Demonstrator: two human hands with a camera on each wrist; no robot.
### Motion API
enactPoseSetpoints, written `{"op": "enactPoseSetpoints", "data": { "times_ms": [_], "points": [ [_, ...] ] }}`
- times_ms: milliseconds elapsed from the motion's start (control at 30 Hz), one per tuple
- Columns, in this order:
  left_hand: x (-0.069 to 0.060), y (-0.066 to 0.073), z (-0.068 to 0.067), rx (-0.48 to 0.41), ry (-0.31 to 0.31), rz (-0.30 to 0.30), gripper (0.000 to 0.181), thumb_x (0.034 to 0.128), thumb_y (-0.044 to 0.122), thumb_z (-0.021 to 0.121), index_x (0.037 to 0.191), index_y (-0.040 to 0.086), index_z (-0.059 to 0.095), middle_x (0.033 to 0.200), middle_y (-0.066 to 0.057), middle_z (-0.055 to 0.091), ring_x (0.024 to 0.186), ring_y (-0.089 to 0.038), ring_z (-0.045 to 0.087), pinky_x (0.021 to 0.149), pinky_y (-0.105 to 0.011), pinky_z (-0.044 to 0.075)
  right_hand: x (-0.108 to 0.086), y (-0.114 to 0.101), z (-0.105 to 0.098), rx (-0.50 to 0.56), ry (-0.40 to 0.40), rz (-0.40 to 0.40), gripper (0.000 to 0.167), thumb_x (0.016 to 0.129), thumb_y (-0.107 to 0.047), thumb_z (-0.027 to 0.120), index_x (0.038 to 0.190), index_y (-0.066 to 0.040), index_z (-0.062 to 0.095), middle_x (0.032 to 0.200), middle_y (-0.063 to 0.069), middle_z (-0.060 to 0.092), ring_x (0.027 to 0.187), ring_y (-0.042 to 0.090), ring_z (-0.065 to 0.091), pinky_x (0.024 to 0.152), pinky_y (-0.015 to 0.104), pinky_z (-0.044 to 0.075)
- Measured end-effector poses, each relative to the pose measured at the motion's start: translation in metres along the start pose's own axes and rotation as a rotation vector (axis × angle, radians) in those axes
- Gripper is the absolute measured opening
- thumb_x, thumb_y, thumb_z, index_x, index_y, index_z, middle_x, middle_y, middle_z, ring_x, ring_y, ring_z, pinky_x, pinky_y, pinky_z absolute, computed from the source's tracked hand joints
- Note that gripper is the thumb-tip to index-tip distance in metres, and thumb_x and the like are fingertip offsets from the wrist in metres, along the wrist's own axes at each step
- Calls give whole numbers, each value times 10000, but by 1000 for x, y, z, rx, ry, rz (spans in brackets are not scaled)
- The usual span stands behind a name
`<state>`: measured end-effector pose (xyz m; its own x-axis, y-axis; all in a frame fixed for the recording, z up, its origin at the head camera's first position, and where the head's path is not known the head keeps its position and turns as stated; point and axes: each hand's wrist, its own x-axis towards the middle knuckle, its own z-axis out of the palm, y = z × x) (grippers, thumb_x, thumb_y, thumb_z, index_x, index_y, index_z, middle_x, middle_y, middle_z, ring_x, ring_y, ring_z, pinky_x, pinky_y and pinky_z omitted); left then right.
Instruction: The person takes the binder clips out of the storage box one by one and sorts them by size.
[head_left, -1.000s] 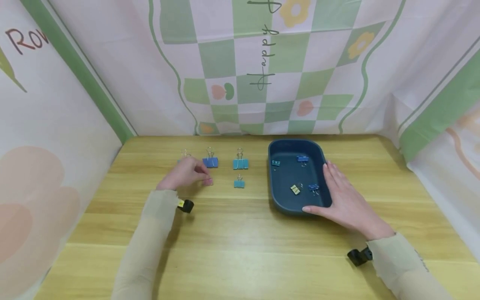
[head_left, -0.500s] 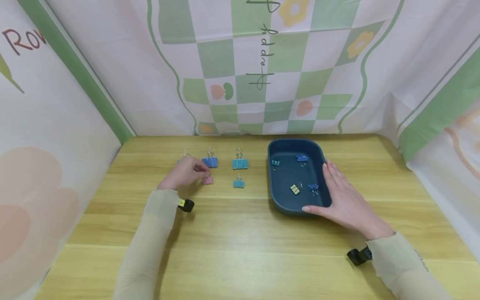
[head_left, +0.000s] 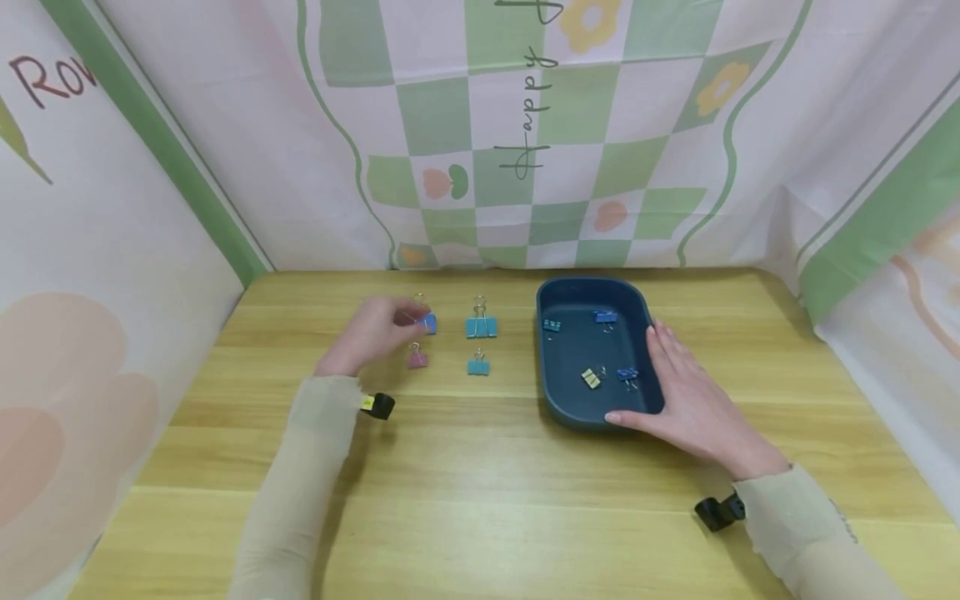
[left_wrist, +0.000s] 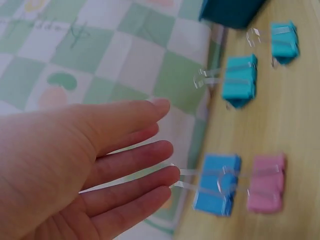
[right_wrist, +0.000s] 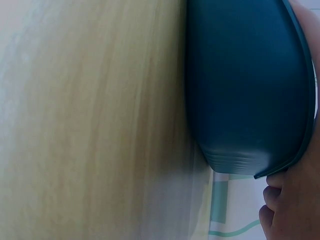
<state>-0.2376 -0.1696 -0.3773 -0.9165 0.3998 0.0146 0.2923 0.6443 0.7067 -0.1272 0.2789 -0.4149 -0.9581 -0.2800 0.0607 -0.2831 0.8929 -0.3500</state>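
My left hand [head_left: 375, 335] hovers over the far left of the table, in front of the larger blue binder clip [head_left: 430, 323]. In the left wrist view its fingers are extended and spread from the thumb, with nothing held; the fingertips come close to the wire handles of the blue clip. Just nearer lies a pink binder clip [head_left: 417, 360]. A large teal binder clip [head_left: 481, 327] and a small teal one [head_left: 477, 367] lie to the right. My right hand [head_left: 693, 408] rests against the dark blue tray [head_left: 549, 392], fingers straight along its right side, thumb on the near rim.
Inside the tray are a teal clip [head_left: 552, 326], two blue clips, one at the far end [head_left: 605, 317], and a yellow clip [head_left: 591, 379]. A patterned curtain [head_left: 510, 225] hangs behind the wooden table [head_left: 465, 500], with more cloth at both sides.
My left hand has let go of the pink binder clip and moved slightly away from me, to the blue clip. It now hides the light-blue clip at the left. The right hand stays still.
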Motion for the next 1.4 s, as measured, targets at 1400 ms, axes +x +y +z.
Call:
{"op": "enactPoseSetpoints", "data": {
  "times_ms": [1400],
  "points": [
    [54, 111, 106, -97, -104, 319, 416, 908, 246, 808, 1281, 99, 698, 1239, 19, 692, 1126, -157, 647, 962, -287, 520, -1, -1, -1, -3, 0, 3, 1296, 809, -737, 697, 1616, -54, -53, 1684, 85, -114, 1541, 302, -40, 1208, 564, 123]
  ]
}}
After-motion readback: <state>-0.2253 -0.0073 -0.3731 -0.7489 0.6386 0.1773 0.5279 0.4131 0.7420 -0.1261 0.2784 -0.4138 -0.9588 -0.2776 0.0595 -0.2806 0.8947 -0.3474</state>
